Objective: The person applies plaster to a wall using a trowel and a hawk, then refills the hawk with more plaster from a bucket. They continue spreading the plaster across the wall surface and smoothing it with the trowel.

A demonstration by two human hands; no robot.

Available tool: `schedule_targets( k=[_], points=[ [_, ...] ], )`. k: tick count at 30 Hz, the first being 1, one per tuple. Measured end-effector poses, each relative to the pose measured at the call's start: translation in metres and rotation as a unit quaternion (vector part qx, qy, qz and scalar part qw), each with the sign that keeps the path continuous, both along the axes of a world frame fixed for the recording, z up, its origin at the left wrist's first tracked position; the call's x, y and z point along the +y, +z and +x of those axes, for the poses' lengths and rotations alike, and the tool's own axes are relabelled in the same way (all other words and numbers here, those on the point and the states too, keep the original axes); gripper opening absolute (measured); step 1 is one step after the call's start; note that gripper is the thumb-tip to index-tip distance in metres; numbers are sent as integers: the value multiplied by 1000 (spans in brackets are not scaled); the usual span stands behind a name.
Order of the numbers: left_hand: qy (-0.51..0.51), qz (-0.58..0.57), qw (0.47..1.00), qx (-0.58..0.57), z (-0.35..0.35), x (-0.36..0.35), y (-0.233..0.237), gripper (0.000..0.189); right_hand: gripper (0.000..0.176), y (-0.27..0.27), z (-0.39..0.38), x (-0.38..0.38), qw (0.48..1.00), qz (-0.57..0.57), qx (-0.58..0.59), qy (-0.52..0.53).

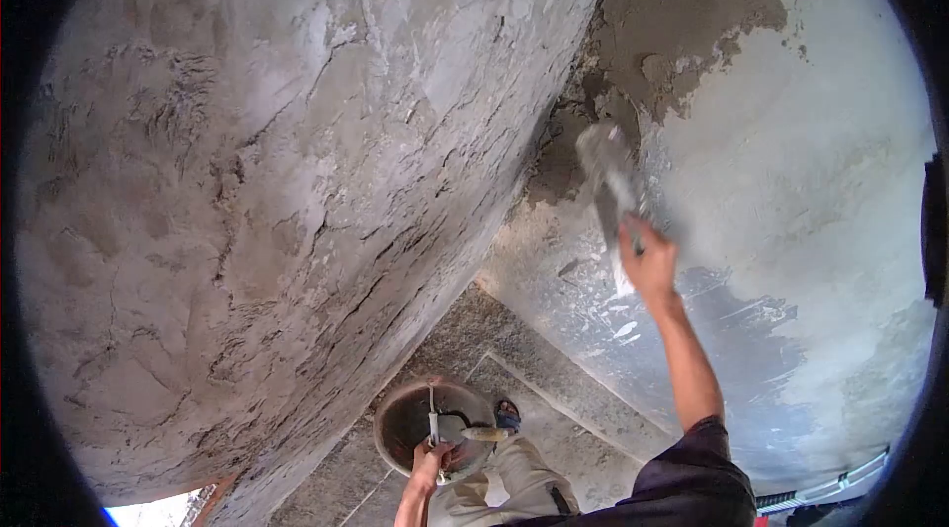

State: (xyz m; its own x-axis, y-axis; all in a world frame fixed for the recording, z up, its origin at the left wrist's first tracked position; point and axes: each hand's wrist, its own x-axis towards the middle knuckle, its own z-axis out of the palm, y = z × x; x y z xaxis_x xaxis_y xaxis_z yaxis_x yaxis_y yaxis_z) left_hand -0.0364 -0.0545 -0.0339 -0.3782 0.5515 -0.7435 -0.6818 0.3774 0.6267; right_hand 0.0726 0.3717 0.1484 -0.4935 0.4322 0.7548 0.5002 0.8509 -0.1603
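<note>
The right hand (650, 260) had its fingers clamped on the back of a long float (610, 201), a blur against the wall (811, 171) near the corner, just below dark, damp plaster (682, 13). I judged it light and stiff, best held from behind, its face probably slippery. The left hand's (427, 463) fingers seemed closed around the handle (433, 426) of a bucket (384, 433), likely heavier; a trowel (484, 434) rested there.

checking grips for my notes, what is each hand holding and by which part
Right hand: a trowel, by its handle. Left hand: a bucket, by its handle.
</note>
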Motion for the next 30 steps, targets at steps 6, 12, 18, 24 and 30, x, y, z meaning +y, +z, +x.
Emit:
schedule_targets(
  k=[6,12,18,24,30],
  points=[
    [1,-3,1000,-16,1,3,-4,14,20,45,-46,38,990,-1,-90,-108],
    [-18,-17,1000,-4,-7,-6,-7,11,18,10,-50,41,965,-23,-230,-120],
    [17,-28,999,-8,-11,-9,0,9,16,-53,-7,42,904,-48,-422,-43],
    [-30,-2,999,34,-11,-7,-19,9,18,64,9,0,878,15,-469,-99],
    [-9,30,999,9,-10,3,-21,12,22,78,22,20,936,176,-235,-193]
  ],
)
